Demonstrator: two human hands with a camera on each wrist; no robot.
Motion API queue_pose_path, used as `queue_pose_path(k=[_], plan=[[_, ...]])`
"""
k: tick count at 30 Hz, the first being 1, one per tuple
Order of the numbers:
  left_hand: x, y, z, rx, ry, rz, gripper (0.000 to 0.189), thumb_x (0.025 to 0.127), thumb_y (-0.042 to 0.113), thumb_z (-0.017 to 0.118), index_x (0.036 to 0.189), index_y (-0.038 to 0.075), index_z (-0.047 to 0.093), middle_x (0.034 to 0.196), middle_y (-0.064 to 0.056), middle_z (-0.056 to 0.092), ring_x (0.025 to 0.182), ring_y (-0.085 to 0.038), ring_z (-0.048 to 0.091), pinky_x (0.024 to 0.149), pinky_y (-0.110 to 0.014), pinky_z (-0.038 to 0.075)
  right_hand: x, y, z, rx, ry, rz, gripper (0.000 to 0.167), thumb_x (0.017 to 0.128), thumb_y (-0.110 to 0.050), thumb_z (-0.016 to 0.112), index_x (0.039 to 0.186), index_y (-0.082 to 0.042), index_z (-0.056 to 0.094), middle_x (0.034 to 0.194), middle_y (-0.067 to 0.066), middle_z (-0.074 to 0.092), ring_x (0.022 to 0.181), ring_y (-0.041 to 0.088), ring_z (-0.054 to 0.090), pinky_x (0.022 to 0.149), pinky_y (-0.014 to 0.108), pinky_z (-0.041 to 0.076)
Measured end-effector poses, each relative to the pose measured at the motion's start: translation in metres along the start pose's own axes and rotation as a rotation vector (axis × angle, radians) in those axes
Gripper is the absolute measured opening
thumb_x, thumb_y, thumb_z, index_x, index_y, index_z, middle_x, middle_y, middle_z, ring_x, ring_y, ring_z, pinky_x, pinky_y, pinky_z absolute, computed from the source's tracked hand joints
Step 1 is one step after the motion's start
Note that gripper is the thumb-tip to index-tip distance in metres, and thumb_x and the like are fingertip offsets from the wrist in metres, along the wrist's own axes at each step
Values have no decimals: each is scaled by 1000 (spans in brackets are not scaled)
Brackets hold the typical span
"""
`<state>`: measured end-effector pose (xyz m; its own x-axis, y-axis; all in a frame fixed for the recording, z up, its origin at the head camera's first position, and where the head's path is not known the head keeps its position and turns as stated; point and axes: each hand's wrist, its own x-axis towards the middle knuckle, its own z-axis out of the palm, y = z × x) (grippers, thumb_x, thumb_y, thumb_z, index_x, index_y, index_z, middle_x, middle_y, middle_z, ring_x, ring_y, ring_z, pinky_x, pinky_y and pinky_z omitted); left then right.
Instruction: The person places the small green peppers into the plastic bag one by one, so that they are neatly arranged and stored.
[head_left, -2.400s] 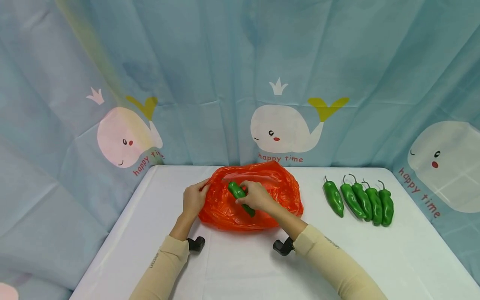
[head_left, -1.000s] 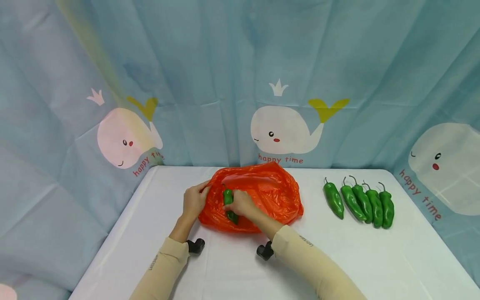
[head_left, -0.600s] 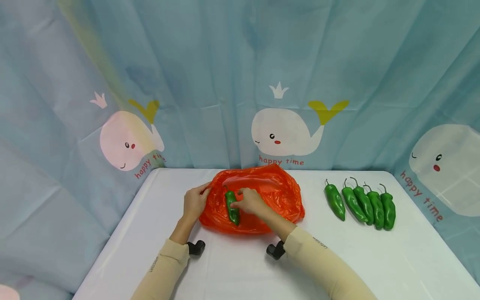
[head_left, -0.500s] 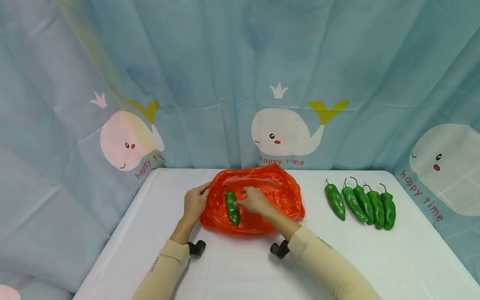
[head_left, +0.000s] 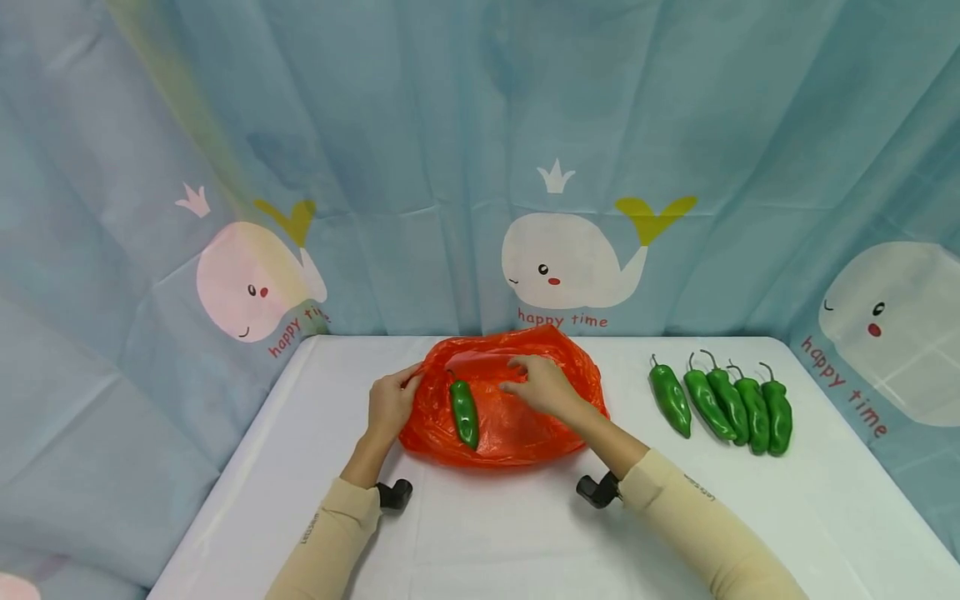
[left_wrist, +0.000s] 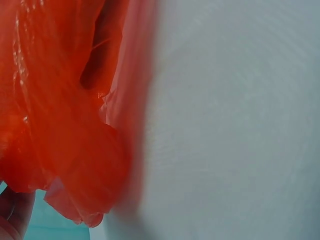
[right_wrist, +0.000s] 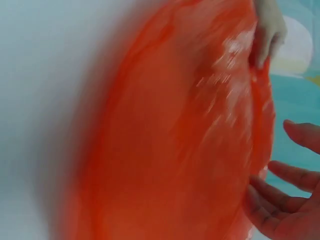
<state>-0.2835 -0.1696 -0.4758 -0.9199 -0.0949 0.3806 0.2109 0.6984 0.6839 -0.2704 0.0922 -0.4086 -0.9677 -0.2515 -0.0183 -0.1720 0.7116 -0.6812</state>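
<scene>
An orange-red plastic bag [head_left: 517, 450] lies spread with its mouth facing up at the middle of the table. Inside it, toward the left, rests one green chili pepper [head_left: 464, 415], with no hand touching it. My left hand [head_left: 387, 407] pinches the bag's left rim; in the left wrist view only a bit of that hand's fingers [left_wrist: 19, 210] shows at the lower left corner. My right hand [head_left: 546, 386] hovers over the right half of the bag, its fingers apart and holding nothing. The right wrist view shows these spread fingers [right_wrist: 287, 200] beside the bag's rim.
Several green peppers [head_left: 708, 404] lie in a loose row at the right of the white table [head_left: 480, 542]. Behind the table hangs a blue curtain [head_left: 420, 167] with whale prints. A black wrist camera [head_left: 597, 490] sits under the right wrist.
My right hand carried the pepper left and down into the bag, let go of it, then drew back to the right. My left hand has stayed at the rim.
</scene>
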Motion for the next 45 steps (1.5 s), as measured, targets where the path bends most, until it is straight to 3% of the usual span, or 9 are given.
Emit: queue_pose_path(k=[5,11,27,39,45], plan=[[1,0,0,1,-3,11,25,94,16,64,116,8,72,110,-15,73,101,-33,70,83,-46,57,-4,13,-12,15,23,-33,46,88,-24,72,127,-4,61,127,18,62,116,35,59,92,45,54],[1,1,-1,-10,-6,-1,25,94,16,63,116,8,73,110,-14,73,104,-33,69,89,-47,56,-10,33,-32,-51,64,-52,45,89,-26,71,127,-3,61,124,18,64,114,35,61,93,48,53],[2,0,-2,-7,-26,-34,26,95,19,63,118,10,72,113,-14,72,107,-33,68,91,-46,55,-24,88,-87,-176,155,35,45,92,-25,65,126,5,59,120,29,62,109,43,59,81,48,57],[0,-3,-2,-6,-29,-5,26,95,18,62,118,8,71,112,-14,72,105,-33,69,90,-46,56,-28,129,-106,-262,161,126,51,93,-28,64,126,10,56,118,34,61,104,45,59,83,52,55],[-1,-2,-2,-10,-28,-19,26,95,18,62,118,8,71,112,-15,72,106,-33,68,91,-47,55,-32,141,-112,-317,156,172,53,92,-27,65,126,13,55,113,33,62,100,44,60,83,54,53]])
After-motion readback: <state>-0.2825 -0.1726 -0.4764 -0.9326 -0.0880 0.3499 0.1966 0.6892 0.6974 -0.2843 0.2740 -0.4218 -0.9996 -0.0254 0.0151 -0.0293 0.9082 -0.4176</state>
